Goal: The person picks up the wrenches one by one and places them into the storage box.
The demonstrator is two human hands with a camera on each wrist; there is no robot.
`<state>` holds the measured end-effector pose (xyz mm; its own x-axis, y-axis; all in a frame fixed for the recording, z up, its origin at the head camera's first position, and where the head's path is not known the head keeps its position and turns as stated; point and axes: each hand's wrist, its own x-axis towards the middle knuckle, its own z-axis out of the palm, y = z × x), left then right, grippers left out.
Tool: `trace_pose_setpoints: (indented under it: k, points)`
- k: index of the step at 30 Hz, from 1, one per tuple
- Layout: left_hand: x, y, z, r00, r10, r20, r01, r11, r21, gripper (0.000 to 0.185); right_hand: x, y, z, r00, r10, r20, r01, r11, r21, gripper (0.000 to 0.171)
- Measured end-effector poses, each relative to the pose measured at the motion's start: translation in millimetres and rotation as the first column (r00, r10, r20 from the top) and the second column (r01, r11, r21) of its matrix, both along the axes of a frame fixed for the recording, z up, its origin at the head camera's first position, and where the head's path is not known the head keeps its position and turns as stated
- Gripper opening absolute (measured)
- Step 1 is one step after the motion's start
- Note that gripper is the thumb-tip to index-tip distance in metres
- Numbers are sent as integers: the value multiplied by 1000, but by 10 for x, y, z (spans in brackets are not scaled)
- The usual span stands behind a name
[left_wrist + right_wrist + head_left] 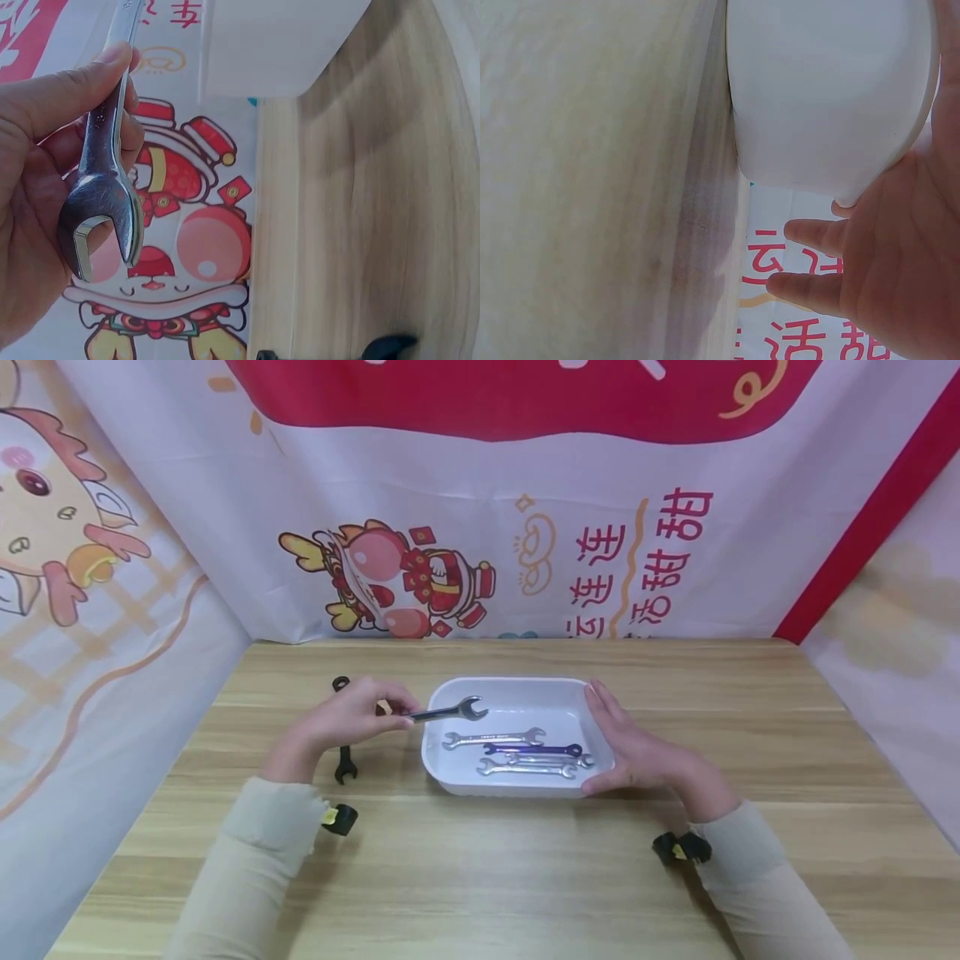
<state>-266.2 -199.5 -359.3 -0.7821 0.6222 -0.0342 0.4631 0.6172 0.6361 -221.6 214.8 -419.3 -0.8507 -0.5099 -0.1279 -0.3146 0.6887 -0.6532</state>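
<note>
My left hand [360, 710] pinches a silver open-end wrench [453, 710] between thumb and fingers. One of its jaws hangs over the left part of a white tray [517, 792]; in the left wrist view the other end [105, 202] lies by the palm. Inside the tray are several wrenches: a silver one [491, 739] on its own and, nearer the front, a purple one [536, 749] close to other silver ones [525, 767]. At the tray's right end rests my right hand [633, 747], thumb at the near corner, other fingers spread towards the far corner.
A black wrench [345, 760] lies on the wooden table [487, 877] left of the tray, partly hidden beneath my left hand and wrist. Behind the table hangs a printed cloth [487, 477], with more cloth on both sides.
</note>
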Motion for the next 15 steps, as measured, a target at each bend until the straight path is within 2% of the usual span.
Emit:
trace_pose_setpoints:
  k: [10,15]
  points:
    - [-34,166,-36,998,-44,-35,44,999,-13,18,-14,-4,2,1000,-3,9,3,1000,1,141]
    - [-61,277,-32,999,-50,-17,49,999,-23,18,-9,-2,12,1000,-4,12,4,1000,5,141]
